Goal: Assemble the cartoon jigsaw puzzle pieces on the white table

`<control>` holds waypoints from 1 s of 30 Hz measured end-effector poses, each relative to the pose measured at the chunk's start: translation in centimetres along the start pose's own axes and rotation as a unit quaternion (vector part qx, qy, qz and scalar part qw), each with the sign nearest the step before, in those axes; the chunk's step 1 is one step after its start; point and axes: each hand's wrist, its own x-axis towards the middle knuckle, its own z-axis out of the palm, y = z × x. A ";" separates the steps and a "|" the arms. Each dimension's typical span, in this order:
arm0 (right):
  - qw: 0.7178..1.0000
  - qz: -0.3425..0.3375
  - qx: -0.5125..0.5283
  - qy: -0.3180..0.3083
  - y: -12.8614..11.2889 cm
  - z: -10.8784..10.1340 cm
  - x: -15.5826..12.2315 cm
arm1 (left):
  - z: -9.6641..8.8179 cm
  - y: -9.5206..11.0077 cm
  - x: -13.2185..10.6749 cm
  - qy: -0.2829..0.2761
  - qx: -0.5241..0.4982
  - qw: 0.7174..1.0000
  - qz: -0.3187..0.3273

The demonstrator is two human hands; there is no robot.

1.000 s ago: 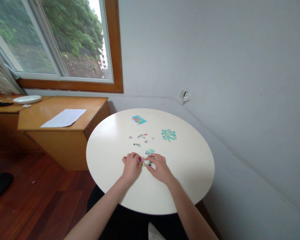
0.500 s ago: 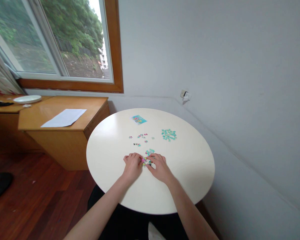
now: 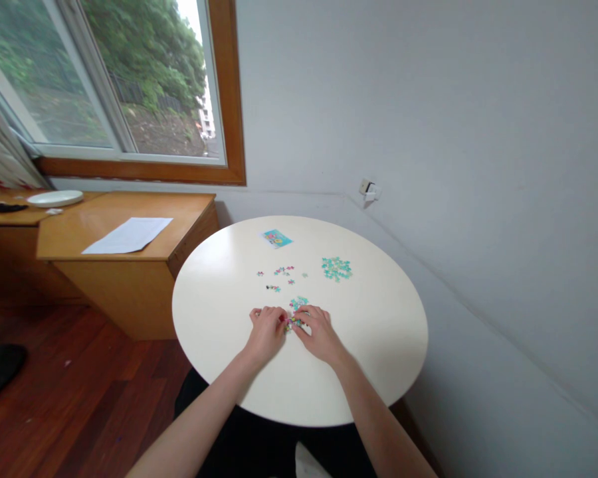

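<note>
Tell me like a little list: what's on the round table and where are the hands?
Table: round cream table
Hands: left hand and right hand meet at the colourful puzzle pieces
Grip: too small to tell
Farther back: loose pieces, teal pile, picture card
Beside the table: wooden cabinets bearing paper sheet, white plate

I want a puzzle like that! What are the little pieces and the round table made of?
The pieces look like thin printed cardboard: they lie flat and are matte and brightly coloured, though they are too small to be sure. The table has a smooth cream top with a soft sheen, probably painted or laminated wood; what lies underneath is hidden.
</note>
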 end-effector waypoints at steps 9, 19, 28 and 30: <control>1.000 -0.007 0.002 0.003 -0.1 -0.1 0.1 | 0.3 -0.2 0.1 -0.005 -0.007 1.000 0.014; 1.000 0.002 0.005 0.009 0.0 0.0 0.1 | 0.0 0.0 0.1 -0.009 -0.012 1.000 0.011; 1.000 0.001 0.006 0.011 -0.1 -0.2 0.1 | 0.2 -0.3 0.2 0.012 -0.037 0.999 -0.027; 1.000 0.003 0.006 0.015 0.0 -0.1 0.1 | 0.3 -0.3 0.2 0.005 -0.042 0.999 -0.024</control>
